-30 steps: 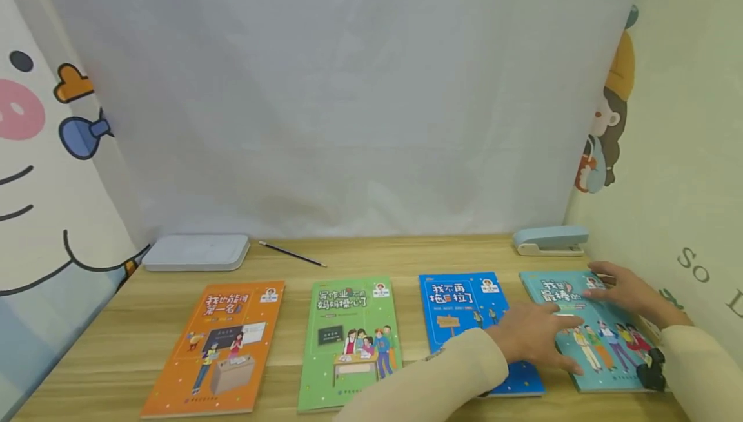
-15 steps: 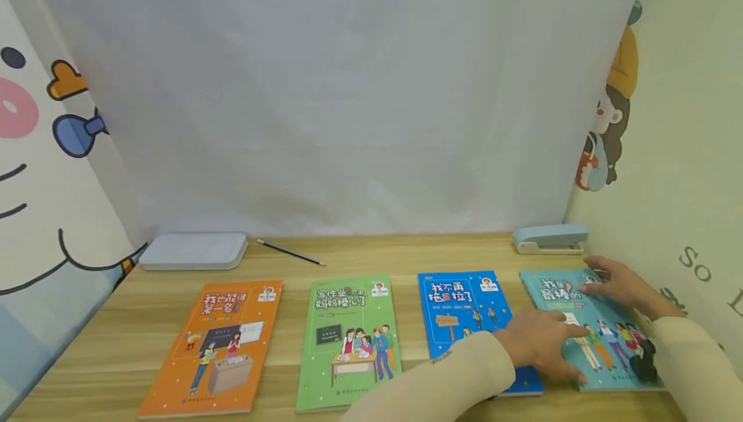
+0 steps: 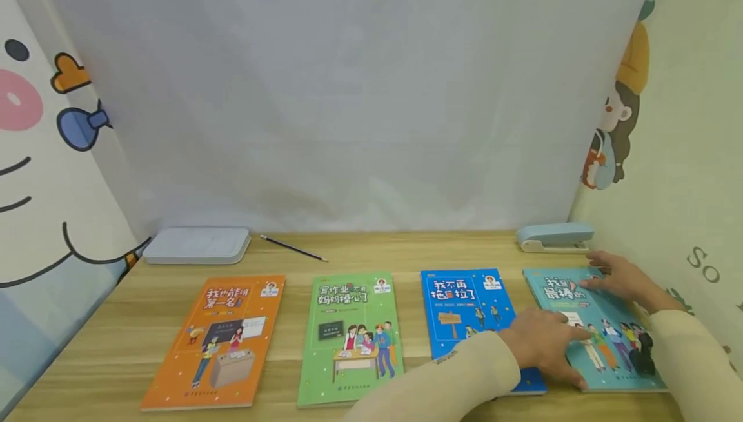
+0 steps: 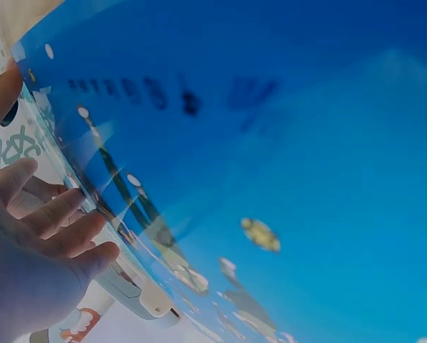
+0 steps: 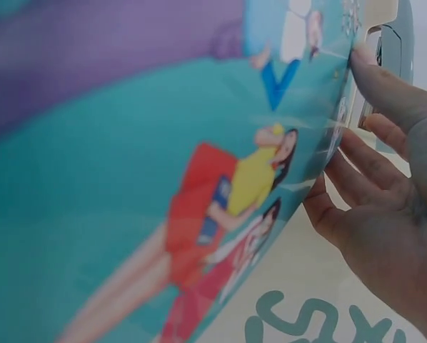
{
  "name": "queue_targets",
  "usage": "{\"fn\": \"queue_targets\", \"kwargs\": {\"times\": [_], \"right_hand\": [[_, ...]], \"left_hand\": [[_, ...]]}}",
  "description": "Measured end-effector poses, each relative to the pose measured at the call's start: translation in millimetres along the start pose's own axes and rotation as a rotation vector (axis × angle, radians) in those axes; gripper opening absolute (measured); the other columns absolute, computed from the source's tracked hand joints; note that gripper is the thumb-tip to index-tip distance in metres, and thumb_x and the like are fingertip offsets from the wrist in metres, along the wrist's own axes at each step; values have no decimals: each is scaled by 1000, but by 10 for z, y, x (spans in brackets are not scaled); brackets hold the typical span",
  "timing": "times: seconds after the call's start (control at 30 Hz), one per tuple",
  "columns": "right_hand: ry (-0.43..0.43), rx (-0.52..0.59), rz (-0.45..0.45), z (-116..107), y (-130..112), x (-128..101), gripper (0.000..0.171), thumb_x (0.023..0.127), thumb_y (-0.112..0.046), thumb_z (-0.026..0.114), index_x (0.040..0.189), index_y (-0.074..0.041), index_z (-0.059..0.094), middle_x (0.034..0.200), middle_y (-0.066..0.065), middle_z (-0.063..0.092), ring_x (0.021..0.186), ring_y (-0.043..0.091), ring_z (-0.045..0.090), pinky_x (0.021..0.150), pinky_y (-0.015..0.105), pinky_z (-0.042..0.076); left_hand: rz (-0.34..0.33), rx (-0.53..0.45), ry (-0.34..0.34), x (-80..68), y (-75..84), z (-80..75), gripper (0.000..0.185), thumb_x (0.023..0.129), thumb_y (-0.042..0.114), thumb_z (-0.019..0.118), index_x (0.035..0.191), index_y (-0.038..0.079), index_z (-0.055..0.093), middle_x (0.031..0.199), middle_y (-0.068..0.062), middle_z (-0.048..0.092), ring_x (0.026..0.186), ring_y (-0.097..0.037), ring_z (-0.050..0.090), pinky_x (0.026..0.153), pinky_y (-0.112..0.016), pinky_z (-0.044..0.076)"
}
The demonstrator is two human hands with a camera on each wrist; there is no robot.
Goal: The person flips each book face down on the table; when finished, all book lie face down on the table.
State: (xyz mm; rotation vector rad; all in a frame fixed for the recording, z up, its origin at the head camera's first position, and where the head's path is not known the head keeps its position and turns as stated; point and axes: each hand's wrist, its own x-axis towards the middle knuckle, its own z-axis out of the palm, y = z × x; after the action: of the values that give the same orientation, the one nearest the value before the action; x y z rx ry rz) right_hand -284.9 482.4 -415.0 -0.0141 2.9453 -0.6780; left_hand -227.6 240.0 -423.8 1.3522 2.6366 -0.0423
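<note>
Your left hand [image 3: 542, 344] has slid a little toward you along the near left part of the teal book [image 3: 592, 325], its fingertips now closer to the front edge than a second ago. Your right hand [image 3: 618, 279] has drawn back slightly toward the book's far right corner. The teal book itself has barely shifted. Your head has tipped a little, so the whole scene sits slightly differently in view.
</note>
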Motion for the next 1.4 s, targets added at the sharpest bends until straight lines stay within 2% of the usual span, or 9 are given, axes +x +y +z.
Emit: {"fn": "queue_targets", "kwargs": {"times": [0.2, 0.4, 0.57, 0.8, 1.07, 1.2, 1.4], "right_hand": [[12, 22, -27, -27, -6, 12, 78, 89, -23, 74, 138, 22, 33, 136, 49, 37, 122, 69, 38, 94, 73, 42], [-11, 11, -11, -42, -11, 50, 78, 88, -21, 75, 138, 21, 33, 135, 48, 39, 122, 68, 38, 95, 73, 42], [-33, 20, 5, -56, -12, 52, 83, 88, -30, 76, 139, 19, 32, 135, 48, 39, 122, 68, 37, 94, 73, 42], [-60, 22, 32, -53, 6, 62, 97, 85, -45, 77, 140, 19, 29, 136, 48, 38, 122, 66, 38, 94, 72, 43], [-40, 8, 1, -49, 15, 110, 95, 84, -42, 79, 138, 21, 32, 133, 47, 44, 120, 65, 43, 92, 69, 45], [-50, 5, 15, -47, 23, 131, 94, 84, -43, 79, 138, 19, 34, 132, 47, 42, 118, 64, 43, 92, 69, 45], [-59, 0, 22, -39, 31, 140, 95, 83, -48, 78, 137, 19, 38, 137, 49, 35, 119, 65, 41, 92, 70, 45]], "left_hand": [[7, 60, 16, -4, 11, -3, 72, 81, 77, 59, 147, 55, 37, 146, 28, 44, 132, 7, 44, 104, -17, 38], [2, 79, 3, -17, 21, -12, 70, 82, 78, 57, 146, 56, 38, 146, 27, 45, 134, 7, 42, 107, -16, 36], [3, 103, -11, -18, 34, -29, 69, 83, 78, 55, 146, 57, 37, 147, 28, 43, 135, 7, 41, 108, -16, 36], [-11, 77, -25, -17, 56, -40, 70, 81, 78, 58, 145, 58, 37, 145, 30, 43, 133, 8, 42, 107, -15, 37], [-33, 82, -30, -9, 58, -48, 72, 80, 78, 60, 145, 59, 36, 143, 30, 44, 130, 8, 44, 104, -16, 41], [-37, 72, -41, 3, 68, -42, 72, 80, 78, 60, 145, 60, 35, 144, 31, 42, 130, 8, 43, 100, -16, 44], [-29, 58, -51, 13, 61, -41, 72, 81, 76, 61, 146, 59, 34, 146, 31, 40, 133, 8, 41, 103, -16, 42]]}}
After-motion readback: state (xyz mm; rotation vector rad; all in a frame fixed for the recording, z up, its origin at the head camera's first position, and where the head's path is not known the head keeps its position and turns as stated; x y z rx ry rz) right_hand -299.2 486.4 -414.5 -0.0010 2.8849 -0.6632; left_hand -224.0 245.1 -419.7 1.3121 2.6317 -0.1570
